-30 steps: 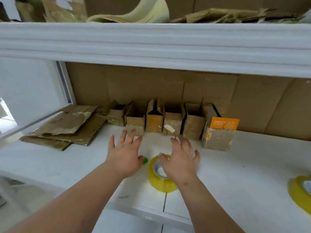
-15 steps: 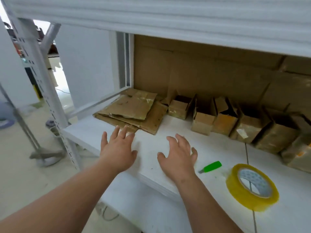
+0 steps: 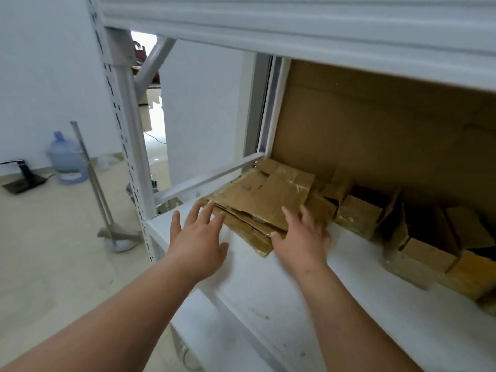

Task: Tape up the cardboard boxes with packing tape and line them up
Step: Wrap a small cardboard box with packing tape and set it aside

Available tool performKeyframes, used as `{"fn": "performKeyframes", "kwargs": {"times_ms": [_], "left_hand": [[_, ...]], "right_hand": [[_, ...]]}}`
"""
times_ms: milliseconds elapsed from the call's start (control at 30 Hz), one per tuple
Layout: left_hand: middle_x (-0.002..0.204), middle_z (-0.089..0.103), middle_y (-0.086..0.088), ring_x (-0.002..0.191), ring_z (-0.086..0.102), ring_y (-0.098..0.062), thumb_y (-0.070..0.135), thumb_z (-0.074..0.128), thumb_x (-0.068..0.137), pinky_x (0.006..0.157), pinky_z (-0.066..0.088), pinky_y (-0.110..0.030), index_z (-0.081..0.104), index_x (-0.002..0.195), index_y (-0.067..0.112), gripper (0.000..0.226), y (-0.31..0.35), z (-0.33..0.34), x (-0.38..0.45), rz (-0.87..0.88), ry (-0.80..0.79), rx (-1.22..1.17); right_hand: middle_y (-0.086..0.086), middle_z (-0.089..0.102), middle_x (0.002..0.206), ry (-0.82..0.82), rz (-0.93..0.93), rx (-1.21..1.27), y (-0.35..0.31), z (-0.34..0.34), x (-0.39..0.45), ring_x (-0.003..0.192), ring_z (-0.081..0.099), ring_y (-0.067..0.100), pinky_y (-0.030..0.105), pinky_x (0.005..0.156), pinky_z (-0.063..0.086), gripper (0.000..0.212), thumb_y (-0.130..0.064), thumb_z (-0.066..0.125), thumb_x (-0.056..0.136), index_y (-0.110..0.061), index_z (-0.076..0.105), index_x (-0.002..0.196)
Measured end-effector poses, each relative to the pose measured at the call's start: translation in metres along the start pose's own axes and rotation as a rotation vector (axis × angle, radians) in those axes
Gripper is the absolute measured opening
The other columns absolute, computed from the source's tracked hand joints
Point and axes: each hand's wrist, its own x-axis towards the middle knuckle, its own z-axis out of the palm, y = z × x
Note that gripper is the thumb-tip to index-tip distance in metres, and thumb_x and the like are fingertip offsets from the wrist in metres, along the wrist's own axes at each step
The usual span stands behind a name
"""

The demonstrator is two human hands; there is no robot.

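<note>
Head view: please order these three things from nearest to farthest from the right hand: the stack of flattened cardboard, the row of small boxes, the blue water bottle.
1. Stack of flattened cardboard: under the fingertips of the right hand.
2. Row of small boxes: to its right, along the shelf back.
3. Blue water bottle: far left, on the floor.

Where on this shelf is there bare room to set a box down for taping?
Bare white shelf lies in front of the row of small boxes, right of the right hand. A smaller patch sits at the left corner under the left hand. Crowded: the flattened cardboard stack and the boxes fill the back.
</note>
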Motion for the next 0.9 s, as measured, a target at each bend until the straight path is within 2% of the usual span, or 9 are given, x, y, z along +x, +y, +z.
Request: {"fn": "performKeyframes", "kwargs": {"times_ms": [100,233,333,400,567,700,800,900], "left_hand": [[0.166,-0.008,0.003,0.151,-0.017,-0.023,0.047,0.043,0.098,0.119,-0.011,-0.058,0.014,0.156,0.033,0.066,-0.011,0.004,0.009,-0.003,-0.017,-0.007],[0.166,-0.005,0.004,0.152,-0.013,-0.023,0.047,0.043,0.099,0.119,-0.011,-0.057,0.012,0.156,0.033,0.066,-0.023,0.001,0.027,0.011,-0.015,-0.045],[0.166,-0.004,0.004,0.152,-0.010,-0.021,0.047,0.043,0.099,0.120,-0.008,-0.056,0.011,0.156,0.033,0.067,-0.026,0.000,0.037,0.029,-0.036,-0.130],[0.166,-0.003,0.004,0.153,-0.009,-0.020,0.047,0.043,0.099,0.121,-0.007,-0.054,0.009,0.156,0.032,0.069,-0.030,-0.003,0.042,0.047,-0.031,-0.167],[0.165,-0.012,0.006,0.152,-0.010,-0.019,0.040,0.049,0.098,0.122,-0.008,-0.050,-0.009,0.155,0.036,0.081,-0.040,-0.016,0.047,0.093,0.118,-0.287],[0.162,-0.021,0.006,0.150,-0.016,-0.018,0.039,0.057,0.095,0.122,-0.010,-0.047,-0.018,0.151,0.041,0.094,-0.039,-0.026,0.043,0.164,0.284,-0.345],[0.163,-0.015,0.002,0.150,-0.014,-0.022,0.034,0.063,0.091,0.121,-0.011,-0.049,-0.006,0.153,0.044,0.093,-0.039,-0.028,0.038,0.293,0.383,-0.299],[0.163,0.010,-0.006,0.150,0.000,-0.029,0.028,0.070,0.084,0.118,-0.011,-0.052,0.025,0.149,0.043,0.081,-0.038,-0.024,0.034,0.430,0.437,-0.216]], "right_hand": [[-0.007,0.005,0.165,-0.043,0.032,-0.045,0.001,0.010,0.011,0.146,0.023,0.023,0.048,0.117,0.014,0.060,-0.047,0.049,0.097,-0.048,0.024,0.150],[-0.010,0.023,0.161,0.044,0.046,-0.045,-0.002,0.017,0.019,0.138,0.038,0.014,0.044,0.112,0.022,0.042,-0.047,0.040,0.102,-0.046,0.041,0.144],[-0.006,0.033,0.157,0.151,0.065,0.155,-0.008,0.010,0.027,0.138,0.040,0.013,0.041,0.113,0.030,0.041,-0.044,0.035,0.105,-0.037,0.048,0.143],[-0.002,0.042,0.151,0.276,0.088,0.344,-0.015,0.000,0.029,0.137,0.041,0.015,0.033,0.113,0.031,0.041,-0.040,0.036,0.105,-0.030,0.052,0.141],[0.002,0.054,0.142,0.549,0.092,0.541,-0.036,-0.012,0.014,0.135,0.044,0.016,0.021,0.107,0.030,0.037,-0.032,0.043,0.104,-0.020,0.059,0.136],[0.001,0.048,0.146,0.587,0.082,0.578,-0.045,0.002,-0.015,0.135,0.042,0.011,0.014,0.104,0.026,0.035,-0.027,0.048,0.103,-0.020,0.061,0.135],[-0.003,0.045,0.149,0.555,0.107,0.580,-0.052,0.009,-0.039,0.128,0.036,-0.002,-0.001,0.097,0.020,0.036,-0.029,0.047,0.103,-0.023,0.059,0.136],[-0.003,0.047,0.148,0.577,0.134,0.564,-0.059,0.013,-0.061,0.124,0.035,-0.005,-0.007,0.091,0.017,0.035,-0.027,0.051,0.101,-0.022,0.061,0.134]]}}
